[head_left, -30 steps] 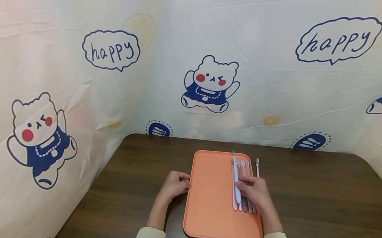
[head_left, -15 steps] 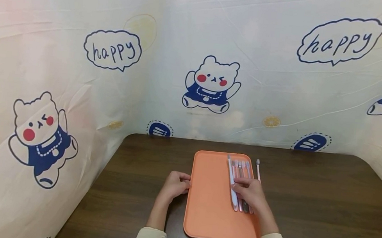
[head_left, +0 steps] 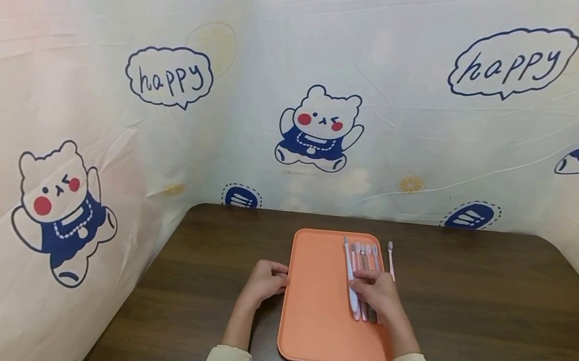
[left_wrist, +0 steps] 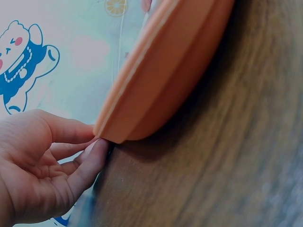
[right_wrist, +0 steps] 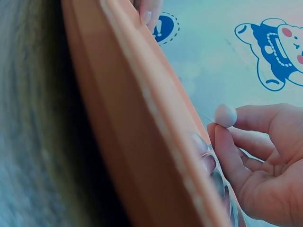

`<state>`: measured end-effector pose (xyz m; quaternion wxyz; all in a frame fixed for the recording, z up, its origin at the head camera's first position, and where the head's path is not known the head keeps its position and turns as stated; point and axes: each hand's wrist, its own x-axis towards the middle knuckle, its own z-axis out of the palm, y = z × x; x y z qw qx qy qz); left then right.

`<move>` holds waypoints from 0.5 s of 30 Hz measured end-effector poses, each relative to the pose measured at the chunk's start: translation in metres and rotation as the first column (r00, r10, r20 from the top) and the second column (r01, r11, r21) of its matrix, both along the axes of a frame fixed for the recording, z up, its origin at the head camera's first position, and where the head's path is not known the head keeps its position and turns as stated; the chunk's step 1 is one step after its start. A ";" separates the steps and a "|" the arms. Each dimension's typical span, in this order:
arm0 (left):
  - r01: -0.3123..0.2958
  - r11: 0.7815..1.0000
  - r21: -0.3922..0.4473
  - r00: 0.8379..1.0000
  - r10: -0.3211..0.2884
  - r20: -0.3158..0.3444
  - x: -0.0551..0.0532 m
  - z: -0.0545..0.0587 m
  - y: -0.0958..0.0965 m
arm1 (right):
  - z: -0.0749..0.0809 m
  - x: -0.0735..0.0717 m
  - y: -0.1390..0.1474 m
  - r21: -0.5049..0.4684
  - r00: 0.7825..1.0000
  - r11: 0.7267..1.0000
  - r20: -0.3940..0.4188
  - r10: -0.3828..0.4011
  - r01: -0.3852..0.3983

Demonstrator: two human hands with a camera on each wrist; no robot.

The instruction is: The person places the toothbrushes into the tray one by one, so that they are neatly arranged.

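An orange tray (head_left: 313, 326) lies on the table in front of me. At its left rim, my left hand (head_left: 264, 279) pinches the edge between thumb and fingers, seen close in the left wrist view. My right hand (head_left: 382, 295) is over the tray's right half and holds a white toothbrush (head_left: 353, 298) between thumb and forefinger. The rounded handle end of that toothbrush (right_wrist: 226, 116) shows in the right wrist view. Beside it, several other toothbrushes (head_left: 365, 251) lie in a row on the tray, heads pointing away, partly covered by my right hand.
One more toothbrush (head_left: 390, 257) is just past the tray's right edge, its lower part hidden by my right hand. The dark wooden table (head_left: 494, 311) extends to both sides. A printed curtain (head_left: 408, 128) with cartoon bears stands behind and beside it.
My right hand has moved slightly left with the white toothbrush, bringing it to the left end of the row and lower toward the tray. My left hand has stayed at the rim.
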<state>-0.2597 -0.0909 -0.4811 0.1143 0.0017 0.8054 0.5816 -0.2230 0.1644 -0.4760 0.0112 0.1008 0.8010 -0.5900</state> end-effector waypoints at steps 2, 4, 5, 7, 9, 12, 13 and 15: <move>0.001 1.000 0.001 1.000 -0.001 0.000 0.000 0.000 0.000 | 0.001 0.000 0.001 0.024 1.000 1.000 -0.003 -0.005 0.005; 0.001 1.000 0.004 1.000 -0.001 0.001 0.000 0.000 0.000 | 0.001 0.000 0.001 0.038 1.000 0.999 -0.004 -0.017 0.017; 0.002 1.000 0.001 1.000 -0.002 -0.001 0.000 0.000 0.000 | 0.001 0.000 0.001 0.034 1.000 0.999 -0.005 -0.018 0.018; 0.002 1.000 -0.001 1.000 -0.002 -0.002 -0.001 0.000 0.000 | 0.002 -0.001 0.002 0.031 1.000 0.999 -0.013 -0.024 0.025; 0.000 1.000 -0.001 1.000 0.000 0.004 -0.002 -0.001 0.000 | 0.003 -0.001 0.003 0.024 0.999 0.999 -0.017 -0.031 0.031; -0.002 1.000 -0.002 1.000 0.002 0.006 -0.003 -0.002 0.000 | 0.004 0.000 0.005 0.026 0.999 0.999 -0.028 -0.039 0.039; -0.002 1.000 -0.003 1.000 0.002 0.005 -0.003 -0.002 0.000 | 0.005 0.000 0.005 0.026 0.999 0.999 -0.027 -0.042 0.042; -0.004 1.000 -0.004 1.000 0.004 0.007 -0.003 -0.002 0.000 | 0.006 0.001 0.006 0.027 0.999 0.999 -0.027 -0.043 0.044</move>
